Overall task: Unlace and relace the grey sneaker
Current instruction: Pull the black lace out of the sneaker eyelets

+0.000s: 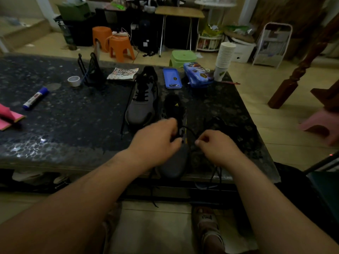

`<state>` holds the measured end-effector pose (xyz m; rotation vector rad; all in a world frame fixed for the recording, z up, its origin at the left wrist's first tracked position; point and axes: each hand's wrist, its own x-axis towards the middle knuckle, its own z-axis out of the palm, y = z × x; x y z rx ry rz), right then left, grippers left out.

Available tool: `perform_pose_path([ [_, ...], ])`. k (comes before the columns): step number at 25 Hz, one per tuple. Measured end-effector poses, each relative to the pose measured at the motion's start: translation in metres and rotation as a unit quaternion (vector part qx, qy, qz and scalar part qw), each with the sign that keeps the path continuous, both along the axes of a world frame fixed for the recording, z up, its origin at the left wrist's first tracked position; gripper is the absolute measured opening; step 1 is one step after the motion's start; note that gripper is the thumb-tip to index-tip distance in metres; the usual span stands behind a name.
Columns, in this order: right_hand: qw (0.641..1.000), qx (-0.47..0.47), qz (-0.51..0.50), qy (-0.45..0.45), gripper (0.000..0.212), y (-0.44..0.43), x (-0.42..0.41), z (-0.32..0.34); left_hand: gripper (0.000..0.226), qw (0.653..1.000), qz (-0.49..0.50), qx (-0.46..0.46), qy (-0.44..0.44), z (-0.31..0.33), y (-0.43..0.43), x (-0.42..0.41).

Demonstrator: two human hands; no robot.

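A grey sneaker with a black tongue lies at the table's front edge, toe toward me. My left hand rests over its left side and pinches the black lace near the eyelets. My right hand sits just right of the shoe and pinches the same lace between thumb and fingers. Loose lace ends hang over the table edge below both hands. A second grey sneaker, laced, stands farther back on the table.
The dark speckled table also holds a blue marker, a tape roll, a black stand, a blue tin and lid, stacked paper cups and pink paper. Stools stand on the floor beyond.
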<state>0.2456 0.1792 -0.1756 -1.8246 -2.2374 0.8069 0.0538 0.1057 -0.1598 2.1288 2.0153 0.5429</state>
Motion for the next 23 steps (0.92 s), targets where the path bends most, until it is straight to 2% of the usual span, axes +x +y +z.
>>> perform_pose_path([
  [2,0.997,0.056,-0.007,0.046,0.013,-0.002,-0.015,0.003,0.033,0.996,0.075,-0.045,0.031,-0.012,0.006,-0.013],
  [4,0.992,0.035,-0.011,0.117,0.012,-0.001,-0.029,0.003,0.033,0.996,0.065,-0.06,0.021,-0.023,0.009,-0.014],
  [8,0.977,-0.035,-0.066,0.197,0.024,0.01,-0.041,-0.007,0.025,0.994,0.017,-0.015,-0.102,-0.022,0.012,-0.018],
  [10,0.97,-0.055,-0.088,0.221,0.04,0.016,-0.043,-0.007,0.015,0.98,-0.057,-0.067,-0.18,-0.021,0.008,-0.015],
  [11,0.973,-0.053,-0.082,0.209,0.045,0.017,-0.044,-0.007,0.014,0.974,-0.088,-0.094,-0.186,-0.024,0.005,-0.012],
  [12,0.98,-0.042,-0.071,0.181,0.045,0.017,-0.045,-0.008,0.014,0.974,-0.102,-0.086,-0.182,-0.026,0.004,-0.011],
  [14,0.989,-0.018,-0.053,0.135,0.035,0.019,-0.046,-0.009,0.002,0.981,-0.05,-0.016,-0.186,-0.033,0.016,-0.02],
  [16,0.991,-0.012,-0.036,0.132,0.023,0.021,-0.045,-0.009,0.033,0.982,-0.004,0.013,-0.186,-0.033,0.028,-0.033],
  [18,0.989,-0.003,-0.025,0.144,0.015,0.024,-0.043,-0.01,0.055,0.988,-0.013,-0.006,-0.154,-0.033,0.035,-0.039],
  [19,0.987,-0.002,-0.029,0.157,0.015,0.025,-0.042,-0.011,0.057,0.992,-0.014,-0.016,-0.126,-0.031,0.037,-0.04],
  [23,0.975,-0.032,-0.053,0.212,0.023,0.026,-0.041,-0.02,0.041,0.999,0.012,-0.027,-0.033,-0.019,0.042,-0.045],
])
